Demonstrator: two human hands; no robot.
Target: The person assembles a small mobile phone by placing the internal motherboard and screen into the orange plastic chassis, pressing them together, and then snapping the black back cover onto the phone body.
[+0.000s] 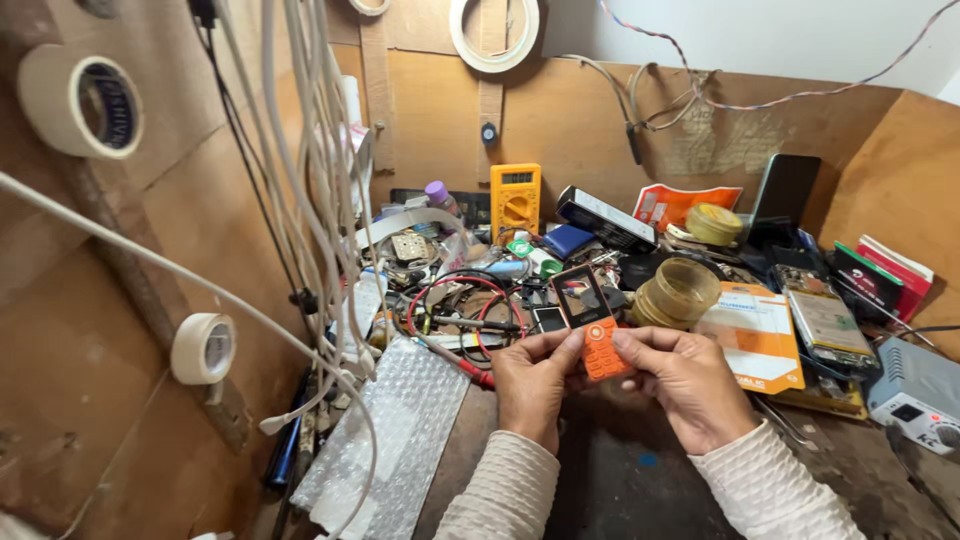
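I hold a small orange keypad phone upright above the workbench, its dark screen facing me. My left hand grips its lower left edge with thumb and fingers. My right hand pinches its lower right side, thumb on the keypad. Both wrists wear cream knitted sleeves.
A yellow multimeter stands at the back. Red and black test leads, tape rolls, an orange packet, phone parts and a grey box crowd the bench. Bubble wrap lies left. White cables hang down the left wall.
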